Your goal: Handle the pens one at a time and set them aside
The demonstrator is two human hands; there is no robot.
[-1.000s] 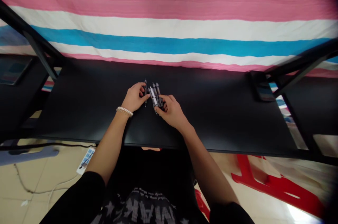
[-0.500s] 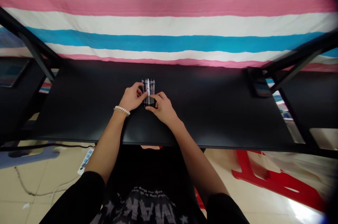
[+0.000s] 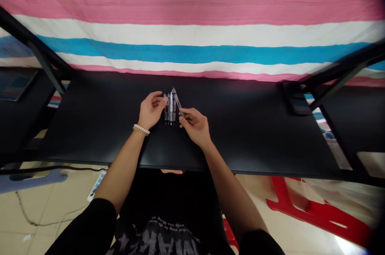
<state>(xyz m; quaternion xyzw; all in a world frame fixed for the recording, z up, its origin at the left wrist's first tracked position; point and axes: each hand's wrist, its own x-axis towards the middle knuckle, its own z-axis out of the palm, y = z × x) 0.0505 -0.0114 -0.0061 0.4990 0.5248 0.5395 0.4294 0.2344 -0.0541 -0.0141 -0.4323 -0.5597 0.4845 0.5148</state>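
- Since the earlier frames the right hand (image 3: pixel 195 126) has drawn back a little from the row of pens and lifted one pen out at an angle, while the left hand (image 3: pixel 150 110) has risen so its fingertips sit at the row's left edge instead of lying over it.
- Lifted pen (image 3: pixel 177 102): dark with a pale band, tilted so its far end points up and left and its near end sits pinched in the right hand's fingers (image 3: pixel 184 114), which are closed on it.
- Row of pens (image 3: pixel 169 109): about three, dark and grey, lying side by side on the black counter (image 3: pixel 240 126), pointing away from the person; the exact count is hard to make out at this size.
- Left hand's fingers (image 3: pixel 161 102) are curled, with thumb and forefinger close together just beside the leftmost pen; whether they grip it cannot be told.
- One beaded bracelet (image 3: pixel 141 129) circles the left wrist.
- Writing: pale letters run across the person's black shirt (image 3: pixel 168 231), seen upside down and too blurred to read; no label on the pens is legible.
- One striped cloth (image 3: pixel 192 26) in pink, white and blue hangs behind the counter, and one red stool (image 3: pixel 315 211) stands on the floor to the right.
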